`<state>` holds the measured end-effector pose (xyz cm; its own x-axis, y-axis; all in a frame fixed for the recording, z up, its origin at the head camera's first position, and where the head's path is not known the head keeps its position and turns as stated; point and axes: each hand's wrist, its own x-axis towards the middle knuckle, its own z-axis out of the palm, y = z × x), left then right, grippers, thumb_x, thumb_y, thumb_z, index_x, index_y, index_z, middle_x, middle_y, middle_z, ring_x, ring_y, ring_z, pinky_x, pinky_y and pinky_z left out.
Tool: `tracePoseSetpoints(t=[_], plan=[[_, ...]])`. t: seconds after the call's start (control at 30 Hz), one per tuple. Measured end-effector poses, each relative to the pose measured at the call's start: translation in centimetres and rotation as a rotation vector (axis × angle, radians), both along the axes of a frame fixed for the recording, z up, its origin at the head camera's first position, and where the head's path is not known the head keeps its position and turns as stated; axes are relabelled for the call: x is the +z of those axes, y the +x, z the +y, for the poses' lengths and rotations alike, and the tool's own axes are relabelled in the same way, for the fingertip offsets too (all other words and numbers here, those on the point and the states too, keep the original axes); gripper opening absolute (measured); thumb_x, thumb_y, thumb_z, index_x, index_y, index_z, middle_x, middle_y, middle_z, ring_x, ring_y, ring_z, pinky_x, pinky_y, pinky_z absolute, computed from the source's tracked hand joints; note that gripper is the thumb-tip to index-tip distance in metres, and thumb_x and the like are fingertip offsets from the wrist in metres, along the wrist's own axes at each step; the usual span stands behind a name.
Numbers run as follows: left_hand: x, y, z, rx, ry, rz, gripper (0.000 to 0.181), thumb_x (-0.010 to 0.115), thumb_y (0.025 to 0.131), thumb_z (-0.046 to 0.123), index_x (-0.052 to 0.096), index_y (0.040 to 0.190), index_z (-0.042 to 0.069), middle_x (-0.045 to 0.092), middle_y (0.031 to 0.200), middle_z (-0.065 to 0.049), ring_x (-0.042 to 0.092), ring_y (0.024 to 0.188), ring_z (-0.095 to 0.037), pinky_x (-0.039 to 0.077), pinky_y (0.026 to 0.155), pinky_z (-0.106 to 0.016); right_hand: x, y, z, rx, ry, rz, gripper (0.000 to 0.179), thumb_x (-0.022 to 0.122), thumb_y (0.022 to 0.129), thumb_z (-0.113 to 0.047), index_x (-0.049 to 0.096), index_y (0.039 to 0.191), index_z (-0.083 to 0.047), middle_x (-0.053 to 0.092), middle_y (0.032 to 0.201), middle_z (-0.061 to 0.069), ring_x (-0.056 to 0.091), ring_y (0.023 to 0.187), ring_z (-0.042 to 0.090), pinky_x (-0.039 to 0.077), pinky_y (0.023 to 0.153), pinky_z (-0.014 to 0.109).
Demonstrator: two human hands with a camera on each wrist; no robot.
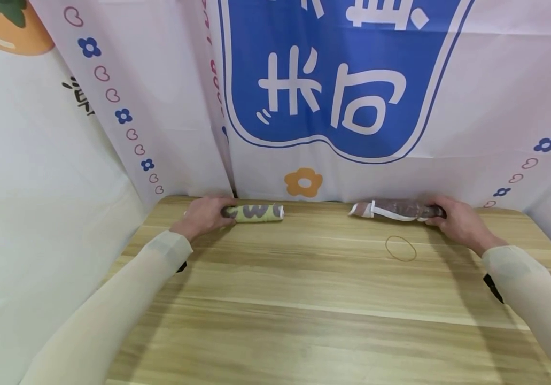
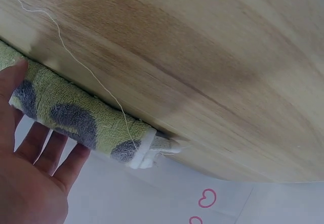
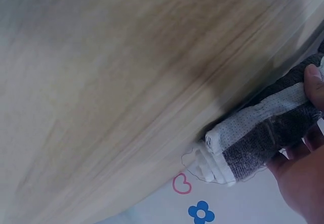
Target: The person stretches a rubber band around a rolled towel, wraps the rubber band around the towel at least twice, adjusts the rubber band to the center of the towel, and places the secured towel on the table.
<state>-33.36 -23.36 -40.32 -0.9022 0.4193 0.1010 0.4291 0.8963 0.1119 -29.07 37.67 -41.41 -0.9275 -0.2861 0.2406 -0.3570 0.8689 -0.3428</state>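
At the far left of the table, my left hand (image 1: 206, 216) grips a rolled green towel (image 1: 258, 213) with a grey pattern. In the left wrist view, the thumb lies over the towel roll (image 2: 76, 114) and the fingers come from its other side; a loose pale thread trails from its white end. My right hand (image 1: 460, 220) holds a rolled dark brown and white towel (image 1: 397, 208) at the far right. The right wrist view shows the thumb on this striped roll (image 3: 268, 128), its white hem end pointing away from the hand. Both rolls lie along the table's back edge.
A thin rubber band (image 1: 386, 247) lies on the wooden table (image 1: 294, 289), in front of the dark roll. Behind the back edge hangs a white printed cloth (image 1: 265, 171) with a blue sign. Pale cloth (image 1: 39, 214) also hangs at the left.
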Motion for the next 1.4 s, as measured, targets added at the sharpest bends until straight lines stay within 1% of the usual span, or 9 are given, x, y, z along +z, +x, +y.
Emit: tracePoseSetpoints(t=[0.2, 0.27, 0.4, 0.6, 0.8, 0.97, 1.1, 1.23, 1.4], plan=[[-0.1, 0.0, 0.1, -0.007, 0.016, -0.004, 0.044, 0.081, 0.096, 0.031, 0.073, 0.136, 0.015, 0.072, 0.131, -0.013, 0.068, 0.116, -0.036, 0.056, 0.091, -0.053, -0.3, -0.1, 0.8, -0.010, 0.009, -0.024, 0.034, 0.076, 0.095, -0.002, 0.062, 0.125, 0.007, 0.063, 0.123, 0.037, 0.058, 0.115, 0.058, 0.044, 0.097, 0.071], [-0.1, 0.0, 0.1, -0.004, 0.021, -0.003, 0.043, 0.081, 0.096, 0.030, 0.073, 0.136, 0.015, 0.073, 0.130, -0.013, 0.069, 0.114, -0.035, 0.056, 0.090, -0.053, -0.2, -0.2, 1.0, -0.015, 0.008, -0.035, 0.035, 0.075, 0.096, -0.002, 0.061, 0.126, 0.007, 0.062, 0.125, 0.038, 0.057, 0.116, 0.058, 0.043, 0.098, 0.072], [-0.2, 0.0, 0.0, 0.003, 0.025, -0.007, 0.042, 0.081, 0.096, 0.030, 0.073, 0.136, 0.015, 0.073, 0.129, -0.012, 0.068, 0.114, -0.035, 0.055, 0.091, -0.053, -0.1, -0.3, 1.6, -0.019, 0.000, -0.030, 0.037, 0.076, 0.095, -0.002, 0.062, 0.128, 0.006, 0.061, 0.128, 0.038, 0.055, 0.119, 0.059, 0.041, 0.101, 0.072], [-0.2, 0.0, 0.2, 0.002, 0.026, -0.020, 0.042, 0.078, 0.098, 0.030, 0.072, 0.137, 0.015, 0.072, 0.129, -0.014, 0.069, 0.111, -0.035, 0.055, 0.090, -0.053, -0.4, -0.1, 2.9, -0.069, -0.013, -0.054, 0.041, 0.076, 0.096, -0.002, 0.060, 0.133, 0.005, 0.057, 0.133, 0.038, 0.052, 0.122, 0.060, 0.038, 0.101, 0.074], [-0.5, -0.2, 0.0, 0.012, 0.037, -0.022, 0.038, 0.078, 0.098, 0.029, 0.074, 0.133, 0.014, 0.074, 0.124, -0.011, 0.069, 0.108, -0.032, 0.055, 0.089, -0.052, -0.3, -0.1, 3.1, -0.093, 0.006, -0.090, 0.039, 0.073, 0.097, -0.002, 0.058, 0.132, 0.007, 0.056, 0.132, 0.038, 0.052, 0.119, 0.058, 0.038, 0.101, 0.074], [-0.4, -0.2, 0.0, 0.004, 0.032, -0.007, 0.038, 0.078, 0.098, 0.028, 0.073, 0.133, 0.013, 0.075, 0.122, -0.012, 0.070, 0.104, -0.033, 0.056, 0.088, -0.052, -0.2, -0.1, 3.0, -0.093, 0.034, -0.115, 0.043, 0.072, 0.098, -0.002, 0.056, 0.137, 0.008, 0.053, 0.137, 0.041, 0.049, 0.124, 0.062, 0.037, 0.103, 0.075], [-0.4, -0.1, 0.1, -0.002, 0.010, 0.010, 0.040, 0.075, 0.100, 0.026, 0.071, 0.136, 0.010, 0.074, 0.126, -0.014, 0.070, 0.108, -0.037, 0.055, 0.091, -0.055, -0.2, -0.1, 2.9, -0.087, 0.049, -0.119, 0.045, 0.071, 0.099, -0.003, 0.054, 0.140, 0.008, 0.051, 0.138, 0.042, 0.048, 0.126, 0.063, 0.036, 0.103, 0.075], [-0.4, 0.0, 0.3, 0.004, -0.016, 0.004, 0.041, 0.072, 0.101, 0.025, 0.068, 0.139, 0.009, 0.072, 0.129, -0.017, 0.069, 0.112, -0.040, 0.055, 0.093, -0.057, -0.3, -0.2, 2.8, -0.079, 0.066, -0.104, 0.047, 0.069, 0.099, -0.003, 0.053, 0.141, 0.008, 0.052, 0.137, 0.042, 0.048, 0.125, 0.064, 0.038, 0.102, 0.075], [-0.5, 0.1, 0.5, 0.016, -0.037, -0.002, 0.042, 0.071, 0.102, 0.024, 0.066, 0.140, 0.008, 0.072, 0.128, -0.018, 0.070, 0.111, -0.041, 0.055, 0.093, -0.057, -0.3, -0.3, 2.5, -0.059, 0.096, -0.103, 0.050, 0.065, 0.097, -0.002, 0.051, 0.144, 0.010, 0.051, 0.137, 0.044, 0.047, 0.128, 0.064, 0.036, 0.105, 0.074]])
